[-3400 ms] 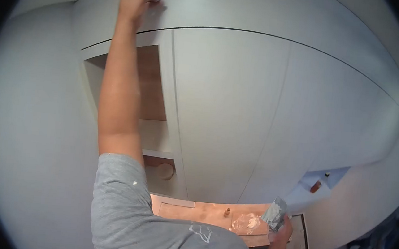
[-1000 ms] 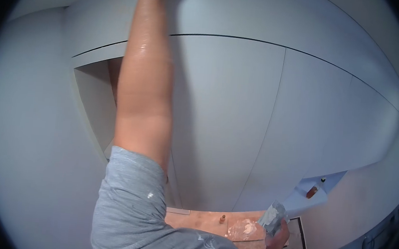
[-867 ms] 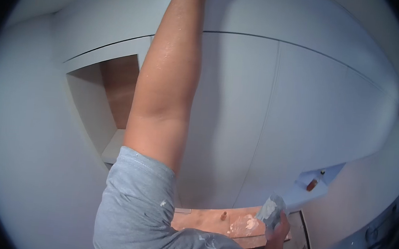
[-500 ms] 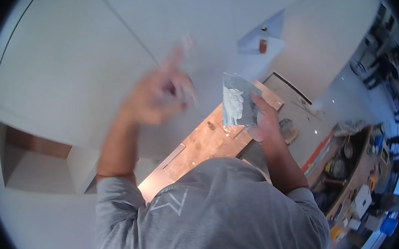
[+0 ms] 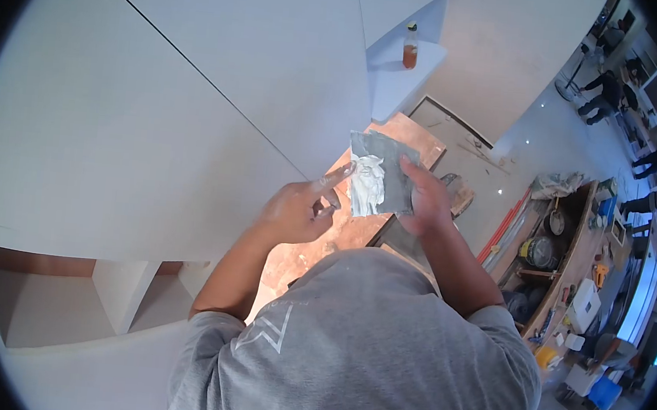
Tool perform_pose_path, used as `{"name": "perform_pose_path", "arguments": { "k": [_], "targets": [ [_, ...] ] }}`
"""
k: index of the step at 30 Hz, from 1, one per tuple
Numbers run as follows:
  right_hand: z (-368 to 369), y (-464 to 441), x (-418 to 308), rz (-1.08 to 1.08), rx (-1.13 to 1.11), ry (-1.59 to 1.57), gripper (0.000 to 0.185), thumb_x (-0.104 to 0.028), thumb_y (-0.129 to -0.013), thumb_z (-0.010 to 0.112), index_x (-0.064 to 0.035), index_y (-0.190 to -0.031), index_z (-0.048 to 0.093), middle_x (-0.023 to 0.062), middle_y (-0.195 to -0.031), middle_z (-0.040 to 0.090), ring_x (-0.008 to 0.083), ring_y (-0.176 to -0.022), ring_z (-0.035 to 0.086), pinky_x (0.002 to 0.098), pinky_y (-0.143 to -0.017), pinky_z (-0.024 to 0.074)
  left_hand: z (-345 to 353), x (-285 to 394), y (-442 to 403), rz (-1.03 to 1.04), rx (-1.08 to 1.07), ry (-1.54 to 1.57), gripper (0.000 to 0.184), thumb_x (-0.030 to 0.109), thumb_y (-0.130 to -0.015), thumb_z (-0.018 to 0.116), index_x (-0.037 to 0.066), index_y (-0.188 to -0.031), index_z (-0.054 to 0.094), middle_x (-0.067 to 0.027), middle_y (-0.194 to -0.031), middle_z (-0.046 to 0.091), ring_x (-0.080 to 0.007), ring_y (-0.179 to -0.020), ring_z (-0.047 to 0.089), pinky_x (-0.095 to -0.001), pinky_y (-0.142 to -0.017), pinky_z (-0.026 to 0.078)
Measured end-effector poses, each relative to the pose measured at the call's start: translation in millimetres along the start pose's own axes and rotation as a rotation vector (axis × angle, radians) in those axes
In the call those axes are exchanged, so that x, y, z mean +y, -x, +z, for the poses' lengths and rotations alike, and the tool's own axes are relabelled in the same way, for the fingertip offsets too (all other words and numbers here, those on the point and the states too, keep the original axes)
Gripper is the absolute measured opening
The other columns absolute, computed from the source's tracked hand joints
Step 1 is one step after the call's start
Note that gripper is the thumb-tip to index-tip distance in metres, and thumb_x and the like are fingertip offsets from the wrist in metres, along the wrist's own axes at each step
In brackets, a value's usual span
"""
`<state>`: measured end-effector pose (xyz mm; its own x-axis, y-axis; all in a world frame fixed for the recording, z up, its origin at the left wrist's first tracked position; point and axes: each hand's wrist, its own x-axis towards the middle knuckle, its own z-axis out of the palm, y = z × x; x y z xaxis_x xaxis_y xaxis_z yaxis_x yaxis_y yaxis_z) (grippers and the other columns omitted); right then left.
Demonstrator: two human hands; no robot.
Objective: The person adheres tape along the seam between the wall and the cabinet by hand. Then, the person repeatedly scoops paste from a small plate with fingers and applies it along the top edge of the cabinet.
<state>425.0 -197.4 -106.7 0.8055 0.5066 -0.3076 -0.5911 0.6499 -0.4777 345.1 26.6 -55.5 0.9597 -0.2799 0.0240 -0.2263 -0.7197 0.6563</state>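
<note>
My right hand (image 5: 429, 202) grips a flat grey plate (image 5: 399, 181) by its right edge, thumb on top. A thick smear of white paste (image 5: 368, 183), like filler, covers the plate's left part. My left hand (image 5: 299, 212) has its index finger stretched out to the paste's left edge, seemingly touching it. Its other fingers are bent, and I see no tool in it. Beyond my hands rises a large pale panel wall (image 5: 194, 138) with a dark seam (image 5: 192, 66) running diagonally across it.
Below the plate lies a dusty wooden board (image 5: 292, 260). A bottle of orange liquid (image 5: 410, 48) stands on a pale ledge (image 5: 427, 61). Open cubbies (image 5: 55, 298) are at lower left. A cluttered workbench (image 5: 565, 265) lies to the right, with people (image 5: 607, 97) further off.
My left hand has come away from the wall, down and right to the paste. The plate in my right hand has shifted slightly left, and the whole view has shifted too.
</note>
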Motion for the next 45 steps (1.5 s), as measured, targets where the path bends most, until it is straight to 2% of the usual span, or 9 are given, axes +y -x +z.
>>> {"name": "perform_pose_path", "arguments": {
  "k": [4,13,19,22,35,40,43,44,45],
  "targets": [
    [-7,-4,3,0.03,-0.035,-0.009,0.034,-0.02,-0.099,0.054,0.0017,-0.125,0.052,0.0116,-0.115,0.063,0.0228,-0.102,0.065,0.0388,-0.089,0.0539,-12,-11,0,0.031,0.11,0.106,0.078,0.003,-0.073,0.06,0.02,-0.146,0.044,-0.0038,-0.086,0.068,-0.0176,-0.056,0.06,-0.0305,-0.06,0.052],
    [10,5,-8,0.058,-0.059,0.054,0.035,-0.018,-0.099,0.053,0.0035,-0.126,0.051,0.0121,-0.115,0.063,0.023,-0.102,0.065,0.0382,-0.089,0.0538,-27,6,-10,0.08,-0.059,0.118,0.076,0.0,-0.068,0.058,0.017,-0.141,0.05,-0.0007,-0.074,0.063,-0.0152,-0.055,0.057,-0.0288,-0.058,0.049],
    [4,2,-5,0.076,-0.052,0.046,0.036,-0.021,-0.1,0.053,0.0034,-0.126,0.052,0.0117,-0.114,0.063,0.0226,-0.101,0.065,0.0384,-0.088,0.0539,-19,-4,-9,0.063,-0.078,0.205,0.073,0.0,-0.069,0.059,0.016,-0.139,0.051,-0.0006,-0.072,0.063,-0.0149,-0.054,0.056,-0.0281,-0.057,0.048],
    [7,-6,-7,0.079,-0.032,0.053,0.036,-0.022,-0.1,0.053,0.0033,-0.126,0.052,0.0115,-0.114,0.063,0.0225,-0.102,0.064,0.0388,-0.089,0.0534,-23,-10,-14,0.085,-0.106,0.218,0.073,0.0,-0.07,0.059,0.009,-0.142,0.048,-0.0028,-0.075,0.065,-0.0132,-0.061,0.057,-0.0261,-0.062,0.048],
    [0,-4,0,0.035,0.095,0.107,0.034,-0.022,-0.099,0.055,0.001,-0.124,0.054,0.0094,-0.116,0.063,0.021,-0.106,0.063,0.037,-0.092,0.0505,-10,-9,7,0.197,-0.075,0.327,0.064,0.001,-0.072,0.06,0.009,-0.136,0.052,-0.0013,-0.081,0.068,-0.0132,-0.06,0.056,-0.027,-0.061,0.047],
    [-22,-14,10,0.006,-0.022,0.078,0.038,-0.023,-0.099,0.055,0.0006,-0.129,0.053,0.0097,-0.122,0.062,0.0227,-0.112,0.06,0.0371,-0.098,0.0472,-58,23,30,0.273,0.117,0.343,0.057,0.001,-0.075,0.06,0.006,-0.131,0.053,-0.0027,-0.087,0.069,-0.0124,-0.063,0.057,-0.0263,-0.063,0.047],
    [-35,-30,20,0.037,-0.177,0.016,0.039,-0.02,-0.1,0.051,0.0011,-0.132,0.051,0.0122,-0.126,0.06,0.0259,-0.117,0.058,0.0418,-0.104,0.0431,-145,72,64,0.308,0.428,0.152,0.056,-0.003,-0.077,0.061,0.0,-0.132,0.051,-0.009,-0.092,0.066,-0.0142,-0.079,0.062,-0.0283,-0.069,0.049],
    [-27,-20,18,0.039,-0.19,0.038,0.039,-0.021,-0.099,0.052,0.0013,-0.132,0.051,0.0121,-0.126,0.06,0.0267,-0.117,0.058,0.0426,-0.103,0.044,-182,87,81,0.324,0.553,-0.086,0.061,-0.001,-0.078,0.063,-0.001,-0.136,0.044,-0.0102,-0.092,0.065,-0.0163,-0.083,0.063,-0.0281,-0.069,0.05],
    [-21,-17,19,0.042,-0.153,0.081,0.041,-0.022,-0.098,0.054,0.0012,-0.131,0.052,0.0113,-0.123,0.062,0.0266,-0.114,0.06,0.043,-0.099,0.0465,-215,114,99,0.264,0.736,-0.119,0.062,0.0,-0.079,0.062,-0.001,-0.138,0.041,-0.0105,-0.092,0.064,-0.0164,-0.083,0.063,-0.0278,-0.069,0.05]
  ]
}}
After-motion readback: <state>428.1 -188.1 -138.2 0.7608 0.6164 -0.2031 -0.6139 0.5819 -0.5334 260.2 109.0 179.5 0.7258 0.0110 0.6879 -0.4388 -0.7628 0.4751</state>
